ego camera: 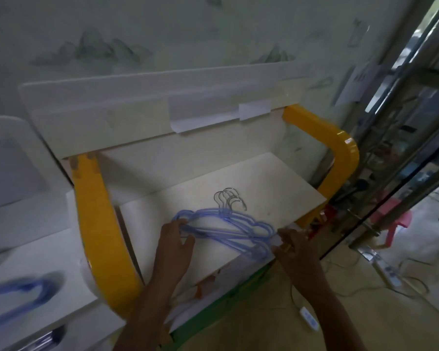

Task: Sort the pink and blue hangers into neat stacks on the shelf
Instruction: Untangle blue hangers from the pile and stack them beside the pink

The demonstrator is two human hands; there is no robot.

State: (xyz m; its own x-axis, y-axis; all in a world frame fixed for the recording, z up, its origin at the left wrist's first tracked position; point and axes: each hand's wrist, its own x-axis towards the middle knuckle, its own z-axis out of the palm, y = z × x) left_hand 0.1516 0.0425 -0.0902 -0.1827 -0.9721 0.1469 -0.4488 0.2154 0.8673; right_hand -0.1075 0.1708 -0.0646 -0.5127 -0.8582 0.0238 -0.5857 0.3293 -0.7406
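Off to the left a blurred blue hanger (18,297) lies apart on the neighbouring white surface (48,252), so sorting looks unfinished, and no pink ones show. On the shelf (264,178), the left hand (174,243) pinches one end of the blue hangers (226,226) while the right hand (295,249) curls against the other. Yellow frame arms (96,224) flank the shelf, hemming both sides.

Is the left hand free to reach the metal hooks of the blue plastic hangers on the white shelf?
Probably yes: the left hand grips the blue plastic hangers at one end, and nothing covers the metal hooks.
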